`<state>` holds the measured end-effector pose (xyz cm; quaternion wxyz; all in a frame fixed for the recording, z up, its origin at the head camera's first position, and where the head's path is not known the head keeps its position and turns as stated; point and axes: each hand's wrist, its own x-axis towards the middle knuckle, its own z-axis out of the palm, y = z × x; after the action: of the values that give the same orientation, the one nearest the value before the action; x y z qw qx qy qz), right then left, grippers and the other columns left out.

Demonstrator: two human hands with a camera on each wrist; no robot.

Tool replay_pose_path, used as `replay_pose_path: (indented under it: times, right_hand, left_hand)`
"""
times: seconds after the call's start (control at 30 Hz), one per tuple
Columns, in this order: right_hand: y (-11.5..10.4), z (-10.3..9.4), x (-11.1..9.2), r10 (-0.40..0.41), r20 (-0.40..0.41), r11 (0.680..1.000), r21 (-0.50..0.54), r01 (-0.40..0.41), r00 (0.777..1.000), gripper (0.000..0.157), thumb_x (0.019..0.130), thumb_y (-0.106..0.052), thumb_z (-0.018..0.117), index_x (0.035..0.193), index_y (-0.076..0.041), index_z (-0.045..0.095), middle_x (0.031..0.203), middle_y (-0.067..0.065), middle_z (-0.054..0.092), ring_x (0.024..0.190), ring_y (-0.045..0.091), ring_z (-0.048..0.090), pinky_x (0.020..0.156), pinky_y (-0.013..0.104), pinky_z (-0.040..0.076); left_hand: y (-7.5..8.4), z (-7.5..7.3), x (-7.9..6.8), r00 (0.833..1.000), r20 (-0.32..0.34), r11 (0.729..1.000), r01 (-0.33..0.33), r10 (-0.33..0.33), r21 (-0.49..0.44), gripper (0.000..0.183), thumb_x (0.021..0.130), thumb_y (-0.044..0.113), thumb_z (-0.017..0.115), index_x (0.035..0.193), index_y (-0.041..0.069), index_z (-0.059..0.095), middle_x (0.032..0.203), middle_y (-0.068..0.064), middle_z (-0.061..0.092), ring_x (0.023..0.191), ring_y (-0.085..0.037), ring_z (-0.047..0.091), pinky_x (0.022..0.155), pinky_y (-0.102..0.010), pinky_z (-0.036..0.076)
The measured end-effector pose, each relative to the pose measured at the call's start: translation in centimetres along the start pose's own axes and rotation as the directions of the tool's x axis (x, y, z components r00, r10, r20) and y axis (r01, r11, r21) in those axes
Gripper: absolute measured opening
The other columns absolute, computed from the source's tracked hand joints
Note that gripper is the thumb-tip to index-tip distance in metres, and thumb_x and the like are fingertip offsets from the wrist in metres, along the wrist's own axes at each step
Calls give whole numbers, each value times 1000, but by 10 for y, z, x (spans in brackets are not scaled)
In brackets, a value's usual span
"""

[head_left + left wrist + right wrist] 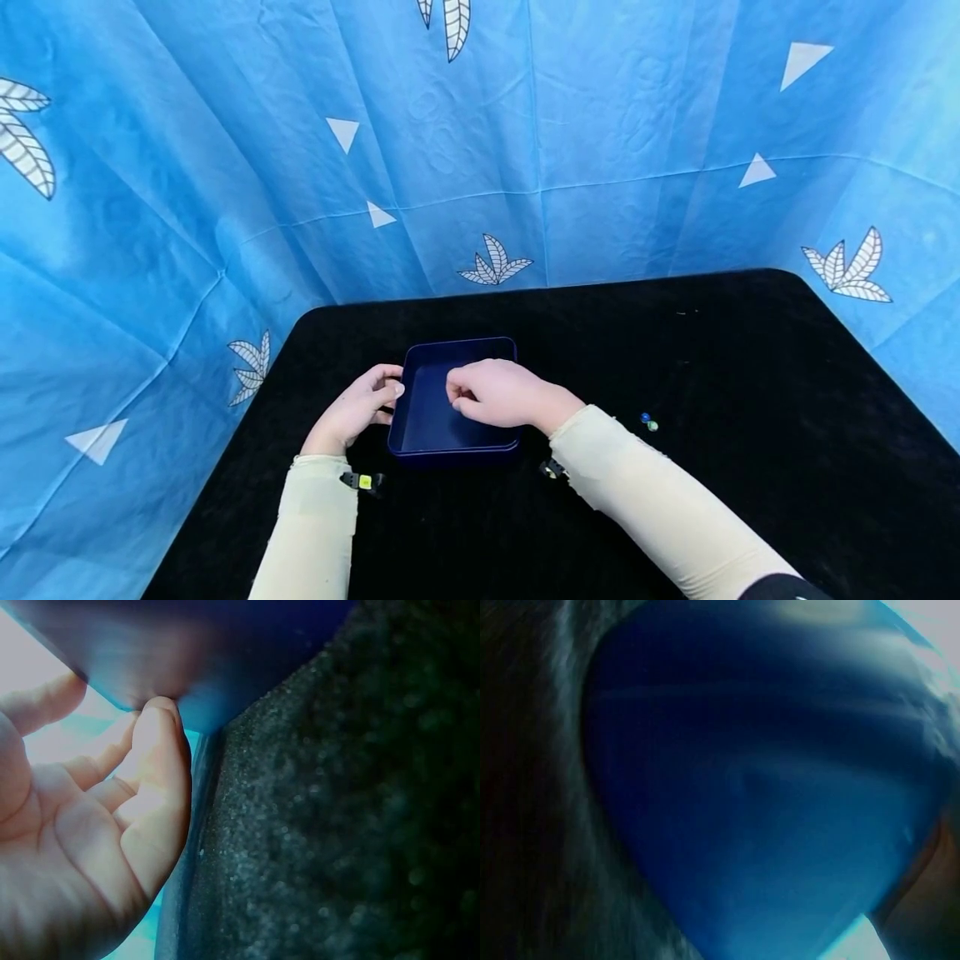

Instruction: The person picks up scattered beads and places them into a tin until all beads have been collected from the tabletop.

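A shallow dark blue rectangular box [455, 454] lies open-topped on the black table. My left hand [362, 406] holds its left side, thumb and fingers bent against the rim and wall. Close up in the left wrist view, fingertips [159, 712] press against the edge of the box [217, 652]. Above the inside of the box is my right hand [498, 393], its fingers curled and its thumb near the index finger. No object shows in that hand; its fingertips are partly hidden. The right wrist view is mostly filled by the blurred box wall [742, 825].
Two small round pieces, one blue [645, 417] and one greenish [652, 426], lie close together to the right of the box. The table [750, 358] is covered in black cloth. Blue curtains [600, 125] with white leaf and triangle prints hang behind it and at both sides.
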<state>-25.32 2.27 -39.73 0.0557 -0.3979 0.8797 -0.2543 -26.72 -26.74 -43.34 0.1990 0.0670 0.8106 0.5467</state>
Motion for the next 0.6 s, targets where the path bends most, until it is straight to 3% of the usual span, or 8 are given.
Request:
replay_pose_path:
  times: [0.13,0.27,0.37,0.6]
  right_hand:
    - [-5,6,9,9,3,999,-31,-9,1000,15,100,-21,60,87,-27,58,81,-14,56,71,5,53,67,25,45]
    - [-12,7,16,36,-16,995,-91,-38,999,8,101,-18,60,101,-25,63,95,-13,58,77,5,54,71,24,47]
    - [-16,5,18,44,-37,992,-115,-48,998,15,102,-16,59,113,-24,64,104,-11,58,80,4,55,74,24,49]
    - [-16,0,13,84,-36,991,-105,-87,996,16,102,-15,60,113,-24,67,106,-10,56,85,3,56,78,25,51]
  left_hand:
    - [-1,0,-1,1000,7,1000,3,-3,-2,45,103,19,57,142,2,43,113,-16,57,92,-28,63,77,-41,56]
    - [-2,0,-4,1000,8,1000,8,-8,-11,46,103,19,57,143,2,42,114,-16,56,91,-28,63,77,-39,56]
    - [-1,-1,-5,1000,5,1000,9,-9,-17,47,103,19,57,144,1,42,115,-16,56,91,-27,63,77,-39,56]
    - [3,0,-1,1000,6,1000,3,-3,-9,47,105,19,54,146,3,40,118,-13,55,93,-25,62,78,-39,55]
